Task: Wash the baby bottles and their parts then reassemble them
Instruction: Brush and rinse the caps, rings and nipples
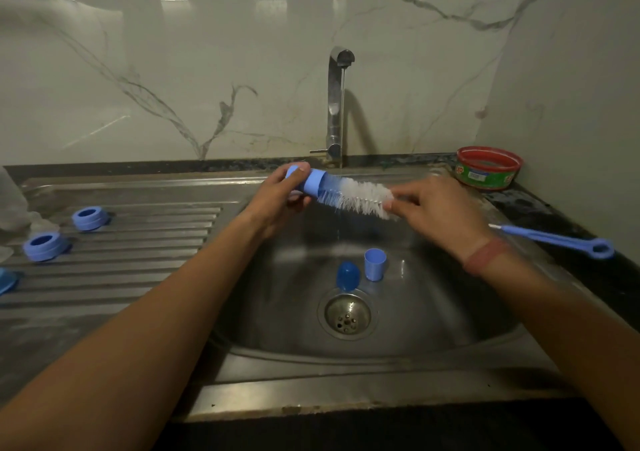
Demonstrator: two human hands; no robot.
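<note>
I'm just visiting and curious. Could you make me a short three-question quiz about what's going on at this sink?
1. True or false: the left hand grips the blue handle of the bottle brush.
2. How many blue screw rings lie on the draining board?
3. Which lies nearest the drain: A) red tub, B) blue cap, C) thin blue brush?

Key: 1 true; the right hand pinches the bristle tip. 2 two. 3 B.

Dim, seemingly marble wall.
</note>
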